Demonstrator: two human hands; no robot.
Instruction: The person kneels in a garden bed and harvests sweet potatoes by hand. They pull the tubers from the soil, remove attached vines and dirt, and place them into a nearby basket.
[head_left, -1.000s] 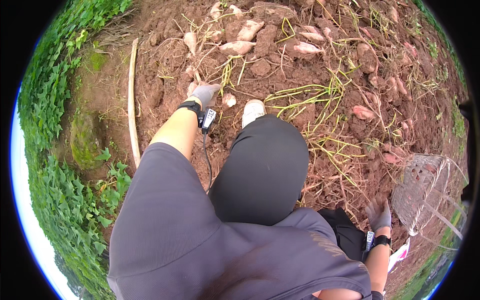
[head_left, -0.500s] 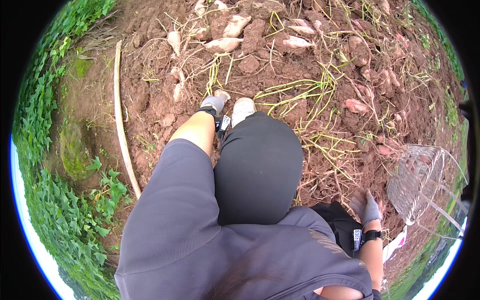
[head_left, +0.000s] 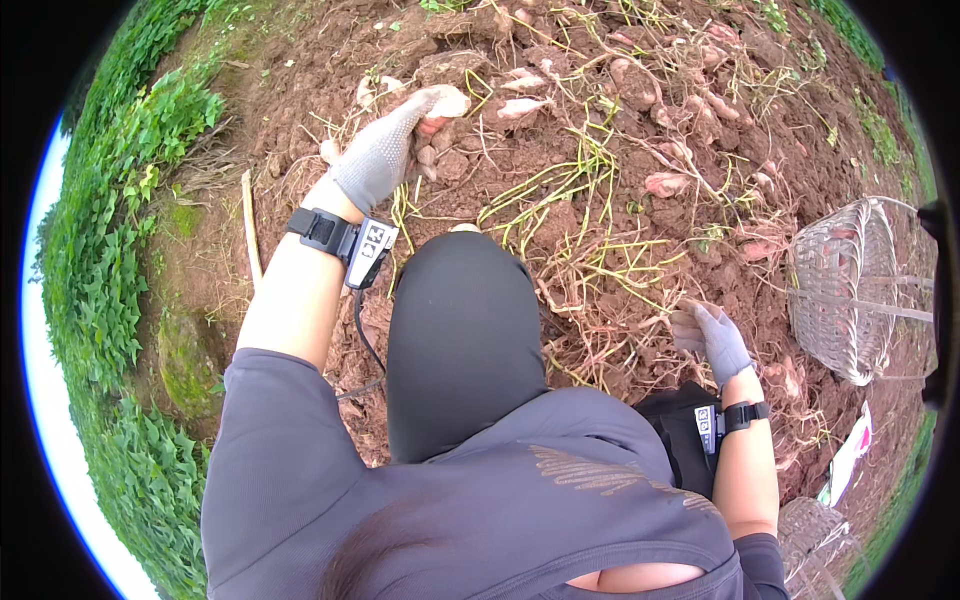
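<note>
My gloved left hand (head_left: 378, 150) is raised at upper left, its fingers closed around a pale, pink-patched lump (head_left: 446, 104), apparently a sweet potato. My gloved right hand (head_left: 716, 340) is low on the soil beside a tangle of roots (head_left: 645, 315), fingers apart, with nothing visible held. Dug sweet potatoes (head_left: 665, 183) lie among reddish clods and pale green cut stems (head_left: 560, 185) ahead of me. My bent knee (head_left: 465, 330) is between my arms.
A woven basket (head_left: 842, 285) with handles stands at right, a second basket (head_left: 805, 545) below it. A white sack (head_left: 848, 450) lies between them. A pale pole (head_left: 251, 225) lies at left, near a mossy rock (head_left: 188, 365) and leafy vines (head_left: 100, 260).
My left hand has moved up and forward from beside my shoe, with the lump in it. My right hand has moved slightly forward. The view has shifted.
</note>
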